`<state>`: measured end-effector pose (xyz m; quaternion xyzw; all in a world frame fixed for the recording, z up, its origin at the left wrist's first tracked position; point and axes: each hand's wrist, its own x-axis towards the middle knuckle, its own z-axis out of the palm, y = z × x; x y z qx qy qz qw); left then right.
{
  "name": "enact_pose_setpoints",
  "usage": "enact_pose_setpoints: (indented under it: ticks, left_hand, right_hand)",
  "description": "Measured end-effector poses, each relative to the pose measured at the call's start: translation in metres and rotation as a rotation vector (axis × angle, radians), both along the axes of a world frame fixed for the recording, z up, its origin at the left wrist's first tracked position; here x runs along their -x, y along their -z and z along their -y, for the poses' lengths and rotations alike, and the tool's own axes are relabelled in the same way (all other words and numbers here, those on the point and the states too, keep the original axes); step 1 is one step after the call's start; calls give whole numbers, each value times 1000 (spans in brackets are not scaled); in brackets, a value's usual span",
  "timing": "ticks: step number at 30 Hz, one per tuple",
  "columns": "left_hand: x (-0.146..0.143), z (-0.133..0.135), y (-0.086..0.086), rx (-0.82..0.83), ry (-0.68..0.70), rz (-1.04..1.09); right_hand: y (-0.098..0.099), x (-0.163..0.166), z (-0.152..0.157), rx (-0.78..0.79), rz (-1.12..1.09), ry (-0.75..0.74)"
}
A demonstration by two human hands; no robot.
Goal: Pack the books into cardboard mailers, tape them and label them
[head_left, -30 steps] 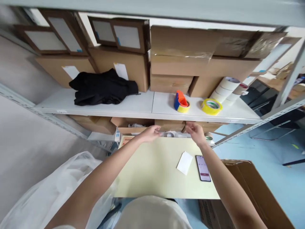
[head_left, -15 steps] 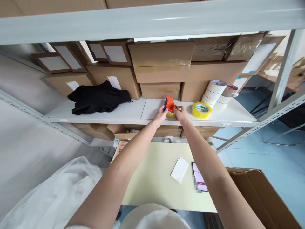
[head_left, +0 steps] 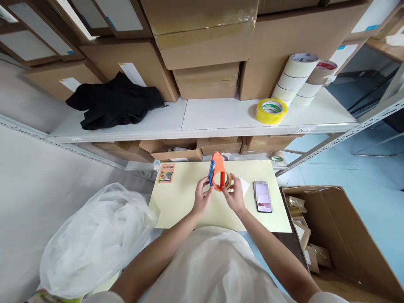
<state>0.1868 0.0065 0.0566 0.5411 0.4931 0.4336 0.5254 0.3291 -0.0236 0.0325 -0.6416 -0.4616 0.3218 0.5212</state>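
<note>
Both my hands hold an orange and blue tape dispenser (head_left: pixel 217 171) upright over the pale yellow table (head_left: pixel 179 202). My left hand (head_left: pixel 202 198) grips its left side with fingers closed. My right hand (head_left: pixel 234 195) pinches its right side, where a roll of tape sits in the frame. A white card (head_left: pixel 244 185) and a phone (head_left: pixel 263 197) lie on the table just right of my hands. A small printed card (head_left: pixel 166 173) lies at the table's far left corner.
A white shelf (head_left: pixel 221 120) ahead carries a yellow tape roll (head_left: pixel 271 110), stacked white tape rolls (head_left: pixel 293 80), a black garment (head_left: pixel 115 101) and cardboard boxes (head_left: pixel 205 46). An open cardboard box (head_left: pixel 341 235) stands at my right, a clear plastic bag (head_left: pixel 94 235) at my left.
My hands took the tape dispenser off the shelf and brought it down over the table. The view tilted downward with them.
</note>
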Motion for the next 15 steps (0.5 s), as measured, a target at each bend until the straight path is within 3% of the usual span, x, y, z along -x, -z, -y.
enact_pose_setpoints:
  ticks: [3, 6, 9, 15]
  left_hand:
    - [11, 13, 52, 292, -5, -50]
    - [17, 15, 82, 455, 10, -103]
    - [20, 13, 92, 494, 17, -130]
    - [19, 2, 104, 537, 30, -161]
  right_hand:
    - [55, 12, 20, 167, 8, -9]
    - [89, 16, 24, 372, -19, -53]
    - [105, 18, 22, 511, -78, -97]
    - [114, 19, 17, 606, -175, -79]
